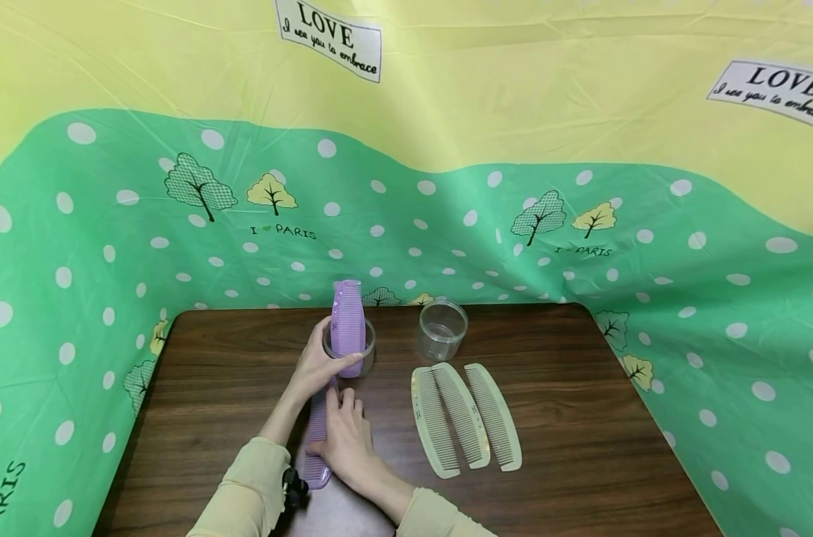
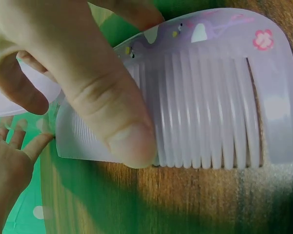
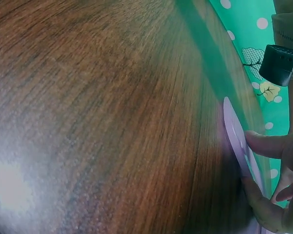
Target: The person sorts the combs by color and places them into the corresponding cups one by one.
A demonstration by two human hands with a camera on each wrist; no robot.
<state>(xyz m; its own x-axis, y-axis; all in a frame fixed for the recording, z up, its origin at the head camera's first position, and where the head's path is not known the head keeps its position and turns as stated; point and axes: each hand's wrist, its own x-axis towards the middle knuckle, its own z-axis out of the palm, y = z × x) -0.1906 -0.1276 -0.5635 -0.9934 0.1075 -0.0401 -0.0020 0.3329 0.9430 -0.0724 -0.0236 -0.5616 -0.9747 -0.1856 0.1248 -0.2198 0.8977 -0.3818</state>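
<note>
One purple comb stood in a jar, a second gripped flat on the table.

The upright purple comb (image 1: 348, 321) is pinched by the left hand (image 1: 321, 363) inside the near clear jar (image 1: 366, 350); the flat purple comb (image 1: 318, 436) is held between the fingers of the right hand (image 1: 344, 440). Judged from this, sorting is barely begun: three cream combs (image 1: 463, 418) lie untouched to the right, near an empty jar (image 1: 441, 329). Bare wooden table (image 1: 581, 447) is left to the right and far side; the near edge is close.

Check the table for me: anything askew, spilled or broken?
Nothing spilled or broken. One purple comb stands in a clear jar held by the left hand; three cream combs lie neatly side by side.
</note>
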